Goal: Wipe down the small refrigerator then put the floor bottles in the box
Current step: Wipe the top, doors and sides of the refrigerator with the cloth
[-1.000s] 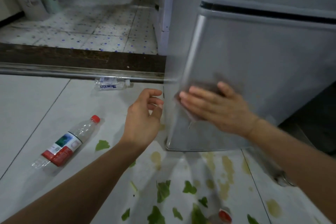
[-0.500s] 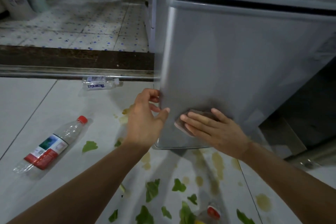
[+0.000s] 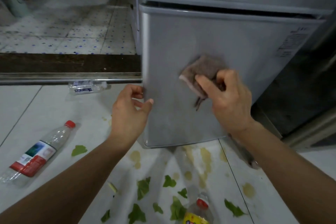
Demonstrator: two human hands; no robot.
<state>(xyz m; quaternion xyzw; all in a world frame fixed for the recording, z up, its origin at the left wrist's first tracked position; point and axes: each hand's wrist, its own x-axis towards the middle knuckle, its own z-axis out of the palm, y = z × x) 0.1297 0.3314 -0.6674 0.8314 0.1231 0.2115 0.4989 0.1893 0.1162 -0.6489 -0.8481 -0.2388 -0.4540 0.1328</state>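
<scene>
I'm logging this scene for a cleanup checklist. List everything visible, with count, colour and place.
refrigerator: one, silver-grey, standing centre-right.
cloth: one, brownish-grey, against the lower refrigerator door.
bottles: three, clear plastic, lying on the floor: red-capped at left, white-capped by the door track, yellow-labelled at the bottom edge.
leaf scraps: several, green, scattered on the floor.
stains: several, yellowish, before the refrigerator.
left hand: touches the door's edge.
right hand: grips the cloth.
</scene>
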